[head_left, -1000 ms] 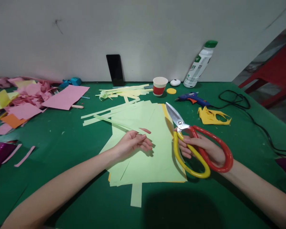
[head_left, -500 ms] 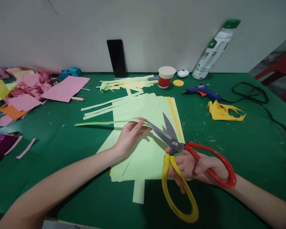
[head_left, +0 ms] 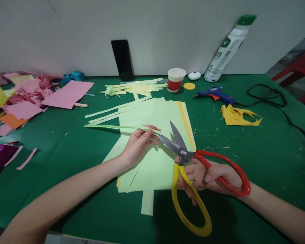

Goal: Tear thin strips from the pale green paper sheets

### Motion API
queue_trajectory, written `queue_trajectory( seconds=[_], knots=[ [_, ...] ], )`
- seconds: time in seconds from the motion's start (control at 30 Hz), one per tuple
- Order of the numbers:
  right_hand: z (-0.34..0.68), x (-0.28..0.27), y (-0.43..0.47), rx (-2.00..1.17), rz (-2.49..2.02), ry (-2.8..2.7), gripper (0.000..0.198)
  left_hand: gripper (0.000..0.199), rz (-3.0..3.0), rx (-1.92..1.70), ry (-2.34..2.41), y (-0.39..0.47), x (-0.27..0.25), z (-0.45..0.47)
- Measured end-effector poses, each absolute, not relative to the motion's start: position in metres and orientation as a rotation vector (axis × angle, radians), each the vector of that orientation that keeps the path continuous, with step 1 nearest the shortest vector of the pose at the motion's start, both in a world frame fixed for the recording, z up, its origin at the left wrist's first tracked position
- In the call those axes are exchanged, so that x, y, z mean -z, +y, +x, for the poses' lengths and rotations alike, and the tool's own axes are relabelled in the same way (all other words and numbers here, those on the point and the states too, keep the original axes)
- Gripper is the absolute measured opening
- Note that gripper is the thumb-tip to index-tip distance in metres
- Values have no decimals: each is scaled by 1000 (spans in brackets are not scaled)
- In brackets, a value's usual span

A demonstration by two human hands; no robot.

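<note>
My left hand (head_left: 139, 144) pinches the right end of a narrow green paper strip (head_left: 109, 126), which stretches out to the left. My right hand (head_left: 200, 174) is closed around a pair of scissors (head_left: 183, 154) with one red and one yellow handle. The blades stand apart, and the lower blade's tip is at my left fingertips by the strip's end. Beneath both hands lies a stack of light green paper sheets (head_left: 152, 176), with a yellow sheet edge showing. Several cut strips (head_left: 104, 112) rest at the stack's upper left.
Pink paper scraps (head_left: 27, 91) pile at the left, near a purple object (head_left: 0, 157). Along the back are a phone (head_left: 122, 59), a paper cup (head_left: 175, 83) and a leaning white bottle (head_left: 226, 51). A blue glue gun (head_left: 216, 95) with a cord and yellow scrap (head_left: 240, 117) lie right.
The strip's free left end has shifted slightly right and up. Both hands and the scissors keep nearly the same pose, while the view has shifted a little.
</note>
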State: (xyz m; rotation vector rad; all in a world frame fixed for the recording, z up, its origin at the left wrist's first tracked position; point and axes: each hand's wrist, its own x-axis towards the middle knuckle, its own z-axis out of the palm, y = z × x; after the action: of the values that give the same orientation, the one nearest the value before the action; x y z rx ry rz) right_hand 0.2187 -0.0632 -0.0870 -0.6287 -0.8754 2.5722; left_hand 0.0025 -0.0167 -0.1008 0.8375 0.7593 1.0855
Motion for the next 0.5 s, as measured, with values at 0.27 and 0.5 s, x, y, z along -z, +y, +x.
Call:
queue_trajectory(
  seconds=[0.27, 0.5],
  knots=[
    [218, 89, -64, -2607, -609, -925, 49, 19, 878, -1027, 711, -17, 101, 0],
    [223, 73, -65, -2588, -588, -1088, 45, 16, 1015, -1054, 892, -28, 69, 0]
  ],
)
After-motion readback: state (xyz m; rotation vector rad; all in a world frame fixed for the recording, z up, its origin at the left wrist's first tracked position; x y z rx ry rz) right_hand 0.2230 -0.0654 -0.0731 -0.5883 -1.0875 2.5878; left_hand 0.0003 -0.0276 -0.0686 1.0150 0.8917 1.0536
